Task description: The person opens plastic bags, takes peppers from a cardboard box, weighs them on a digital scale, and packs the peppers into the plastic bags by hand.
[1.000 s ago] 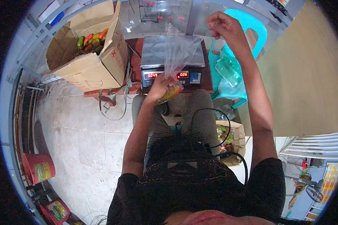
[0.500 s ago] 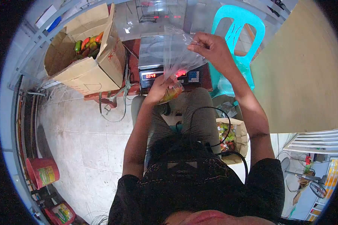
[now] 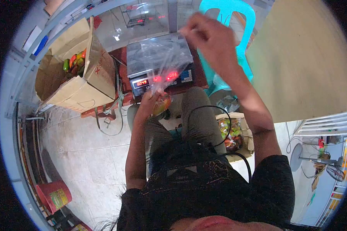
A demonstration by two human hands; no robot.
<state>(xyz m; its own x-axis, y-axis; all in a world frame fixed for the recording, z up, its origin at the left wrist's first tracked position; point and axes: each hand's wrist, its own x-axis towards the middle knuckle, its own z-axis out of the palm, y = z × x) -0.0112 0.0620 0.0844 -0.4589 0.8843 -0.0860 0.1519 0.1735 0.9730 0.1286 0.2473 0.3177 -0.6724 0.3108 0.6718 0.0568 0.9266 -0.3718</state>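
Note:
My left hand [image 3: 151, 101] is closed around the gathered neck of a clear plastic bag [image 3: 164, 104] with red, orange and green peppers inside. The bag's loose upper film spreads over the front of a digital scale [image 3: 142, 92], whose red digits read 0.049 on the left. Behind that film is the scale's metal platform [image 3: 137, 56]. My right hand [image 3: 212, 38] is raised to the right of the scale, in front of a turquoise plastic chair, apart from the bag. Motion smears its fingers, so what they hold, if anything, cannot be made out.
On the left, an open cardboard box [image 3: 100, 73] holds several peppers [image 3: 75, 61]. A smaller carton [image 3: 247, 144] with bagged peppers stands right of my legs. The turquoise chair [image 3: 248, 23] and a pale board [image 3: 304, 69] flank the right side. A black cable [image 3: 208, 106] crosses my lap.
My right hand has let go of the bag's upper end and moved up, away from it. The film has sagged toward the scale. My left hand still grips the neck; the view has shifted.

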